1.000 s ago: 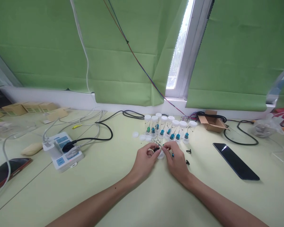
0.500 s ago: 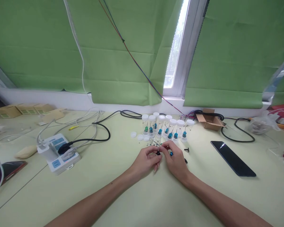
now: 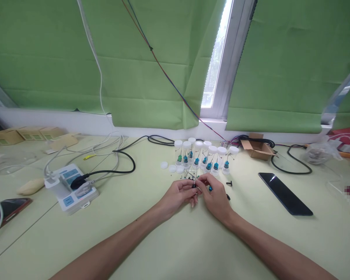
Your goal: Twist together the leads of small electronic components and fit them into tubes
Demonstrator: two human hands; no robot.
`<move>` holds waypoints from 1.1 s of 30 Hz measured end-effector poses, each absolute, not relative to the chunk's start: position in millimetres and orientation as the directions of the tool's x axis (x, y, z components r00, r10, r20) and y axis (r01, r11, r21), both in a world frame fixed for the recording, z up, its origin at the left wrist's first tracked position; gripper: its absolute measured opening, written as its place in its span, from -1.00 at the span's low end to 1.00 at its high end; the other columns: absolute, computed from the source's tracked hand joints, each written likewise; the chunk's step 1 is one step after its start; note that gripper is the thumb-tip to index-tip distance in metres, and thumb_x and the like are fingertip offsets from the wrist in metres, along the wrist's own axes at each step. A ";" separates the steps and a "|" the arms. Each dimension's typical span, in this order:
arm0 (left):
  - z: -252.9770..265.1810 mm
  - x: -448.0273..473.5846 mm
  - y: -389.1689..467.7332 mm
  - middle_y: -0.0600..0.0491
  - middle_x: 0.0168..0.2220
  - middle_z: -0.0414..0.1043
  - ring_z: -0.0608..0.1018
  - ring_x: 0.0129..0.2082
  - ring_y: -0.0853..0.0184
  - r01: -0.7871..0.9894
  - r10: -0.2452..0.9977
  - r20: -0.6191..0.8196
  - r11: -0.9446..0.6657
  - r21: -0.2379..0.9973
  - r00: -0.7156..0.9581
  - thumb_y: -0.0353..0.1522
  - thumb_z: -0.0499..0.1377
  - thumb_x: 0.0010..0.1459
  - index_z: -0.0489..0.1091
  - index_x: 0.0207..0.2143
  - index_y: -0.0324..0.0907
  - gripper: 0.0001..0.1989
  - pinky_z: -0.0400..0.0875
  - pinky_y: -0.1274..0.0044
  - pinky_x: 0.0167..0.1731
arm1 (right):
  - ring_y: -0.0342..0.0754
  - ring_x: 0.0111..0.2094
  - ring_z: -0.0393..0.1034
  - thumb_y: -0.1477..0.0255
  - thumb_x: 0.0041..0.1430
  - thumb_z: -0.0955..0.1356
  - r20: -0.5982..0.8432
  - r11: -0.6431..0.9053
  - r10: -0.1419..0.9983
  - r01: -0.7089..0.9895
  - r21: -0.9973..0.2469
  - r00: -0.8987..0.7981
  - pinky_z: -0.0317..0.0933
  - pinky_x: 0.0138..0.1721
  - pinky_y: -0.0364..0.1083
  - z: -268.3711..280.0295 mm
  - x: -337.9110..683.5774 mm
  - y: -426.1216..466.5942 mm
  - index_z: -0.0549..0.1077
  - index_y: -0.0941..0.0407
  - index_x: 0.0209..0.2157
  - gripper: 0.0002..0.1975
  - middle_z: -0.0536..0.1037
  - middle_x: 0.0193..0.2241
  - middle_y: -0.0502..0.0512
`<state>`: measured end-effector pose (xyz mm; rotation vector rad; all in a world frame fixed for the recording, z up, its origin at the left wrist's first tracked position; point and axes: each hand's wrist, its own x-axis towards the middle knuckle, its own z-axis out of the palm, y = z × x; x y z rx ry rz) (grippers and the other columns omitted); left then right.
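Observation:
In the head view, my left hand (image 3: 177,196) is closed in a pinch on a small black piece (image 3: 194,186) with a thin metal rod standing up from it. The fingertips of my right hand (image 3: 215,193) are pinched together against the same piece, by the foot of the rod. What exactly the piece is, I cannot make out. A small blue part (image 3: 210,188) shows beside my right fingers. Just beyond both hands lie several thin metal pins (image 3: 189,173). Behind them stand several clear, white-capped vials (image 3: 178,152), with blue or green pieces on wires inside.
Loose white caps (image 3: 164,165) lie left of the vials. Black parts (image 3: 229,183) and a dark phone (image 3: 285,193) are to the right, an open cardboard box (image 3: 258,151) behind. On the left stands a white power strip (image 3: 72,188) with plugs and cables.
The view has shifted slightly. Both hands stay together at the black piece, with only small finger movement.

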<state>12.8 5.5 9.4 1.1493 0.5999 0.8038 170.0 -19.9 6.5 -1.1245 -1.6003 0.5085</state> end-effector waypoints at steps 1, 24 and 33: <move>9.3 12.7 5.6 -0.07 -0.33 0.48 0.49 -0.48 0.39 -0.247 0.807 -0.013 0.197 0.949 0.591 -0.32 0.35 0.01 0.48 -0.22 -0.30 -0.70 0.35 0.52 -0.47 | -0.08 -0.45 0.36 0.42 0.28 0.29 0.510 0.463 0.860 0.404 -0.789 0.011 0.24 -0.36 -0.10 6.4 170.0 -20.0 0.39 0.10 -0.39 -0.86 0.46 -0.46 0.01; 19.3 19.9 -3.0 0.19 -0.62 0.29 0.34 -0.71 0.49 -0.044 0.910 -0.037 0.061 0.997 0.414 -0.23 0.32 -0.01 0.41 -0.39 -0.22 -0.75 0.21 0.59 -0.67 | -0.07 -0.35 0.34 0.40 0.30 0.26 0.517 0.466 0.855 0.396 -0.792 0.028 0.25 -0.29 -0.09 4.8 170.2 -17.5 0.36 0.09 -0.36 -0.87 0.44 -0.40 0.03; 15.5 17.1 1.4 -0.02 -0.38 0.47 0.51 -0.51 0.38 -0.156 0.865 0.007 0.083 0.984 0.501 -0.23 0.36 -0.02 0.47 -0.27 -0.30 -0.66 0.42 0.49 -0.45 | -0.07 -0.35 0.35 0.40 0.30 0.25 0.519 0.470 0.855 0.382 -0.795 0.028 0.27 -0.29 -0.09 3.8 170.4 -16.5 0.35 0.09 -0.35 -0.87 0.44 -0.40 0.03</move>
